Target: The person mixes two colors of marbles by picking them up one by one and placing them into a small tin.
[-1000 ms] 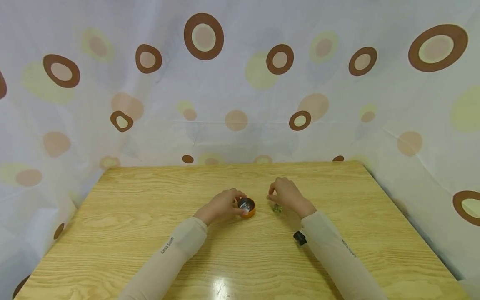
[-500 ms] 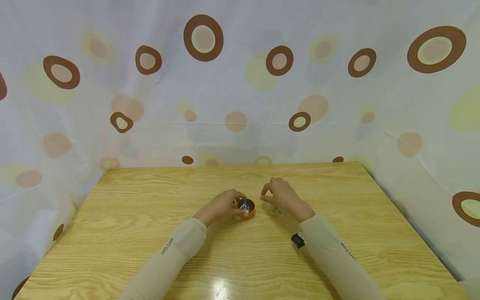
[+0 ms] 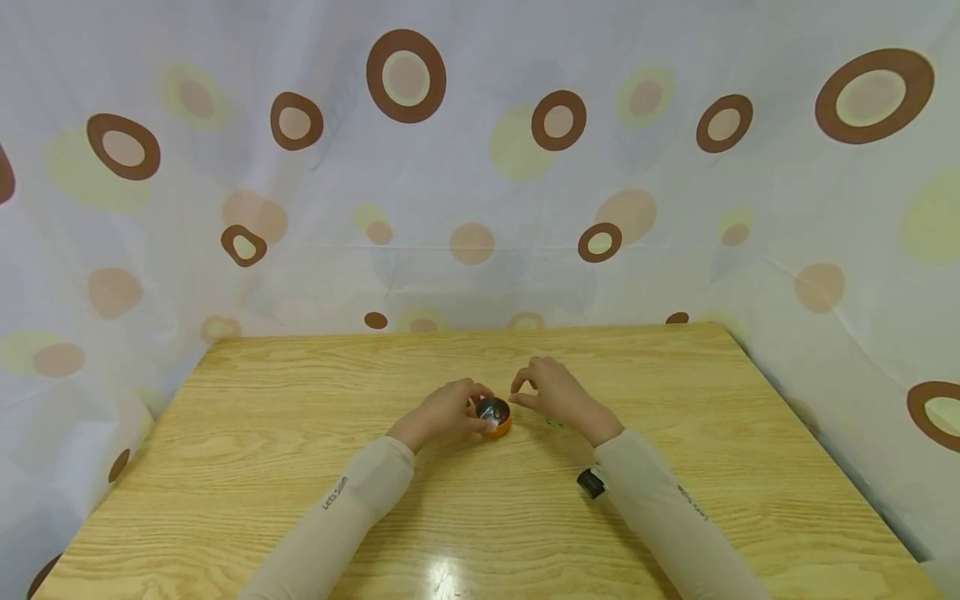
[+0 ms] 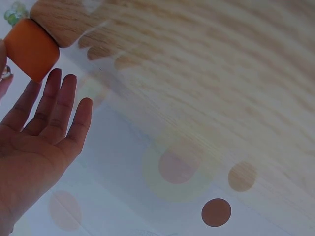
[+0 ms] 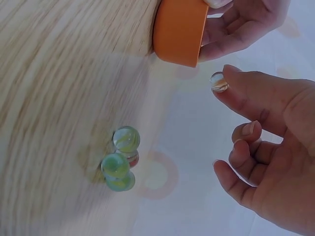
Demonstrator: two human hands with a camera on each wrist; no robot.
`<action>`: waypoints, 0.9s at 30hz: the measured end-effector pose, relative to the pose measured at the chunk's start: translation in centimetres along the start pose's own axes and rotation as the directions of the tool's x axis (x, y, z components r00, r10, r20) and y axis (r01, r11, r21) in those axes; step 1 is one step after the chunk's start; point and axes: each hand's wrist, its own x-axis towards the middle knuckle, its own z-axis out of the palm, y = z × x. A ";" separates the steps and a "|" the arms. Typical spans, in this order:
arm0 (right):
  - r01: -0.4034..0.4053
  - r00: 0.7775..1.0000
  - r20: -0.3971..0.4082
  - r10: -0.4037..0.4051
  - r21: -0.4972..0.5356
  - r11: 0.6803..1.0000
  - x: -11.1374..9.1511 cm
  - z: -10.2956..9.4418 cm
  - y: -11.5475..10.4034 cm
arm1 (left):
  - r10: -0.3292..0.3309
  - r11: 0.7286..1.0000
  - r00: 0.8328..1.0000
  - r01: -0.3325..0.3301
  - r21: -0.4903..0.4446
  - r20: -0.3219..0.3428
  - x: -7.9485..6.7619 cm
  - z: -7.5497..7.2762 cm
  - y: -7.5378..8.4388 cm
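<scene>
In the head view my left hand [image 3: 446, 410] grips a small orange bowl [image 3: 501, 429] by its side, thumb near and fingers behind. The bowl stands upright on the table, dark inside; some small shiny shapes show in it, too small to make out. My right hand [image 3: 561, 395] is just to the bowl's right. Seen from the right wrist, that hand's thumb and index finger pinch a clear glass marble [image 5: 219, 82] with an orange streak, close to the bowl's rim. Several green and clear marbles [image 5: 116, 165] lie clustered on the table, partly hidden by my right hand in the head view.
The wooden table [image 3: 315, 383] carries all of this. A patterned white curtain [image 3: 480, 167] hangs behind it and along both sides. A small black device [image 3: 591, 483] sits at my right wrist.
My right hand has moved left from above the marble cluster to beside the bowl. My left hand and the bowl have stayed where they were.
</scene>
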 end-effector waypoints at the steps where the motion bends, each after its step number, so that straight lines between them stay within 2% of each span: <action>1: 0.004 1.000 -0.002 -0.004 0.004 1.000 0.0 0.0 0.0 | 0.002 1.000 1.000 -0.002 0.001 0.000 0.0 0.0 0.0; 27: 0.055 0.998 0.007 -0.055 0.004 0.998 0.8 0.4 -1.1 | -0.002 1.000 1.000 0.002 0.004 0.003 0.1 -0.2 0.1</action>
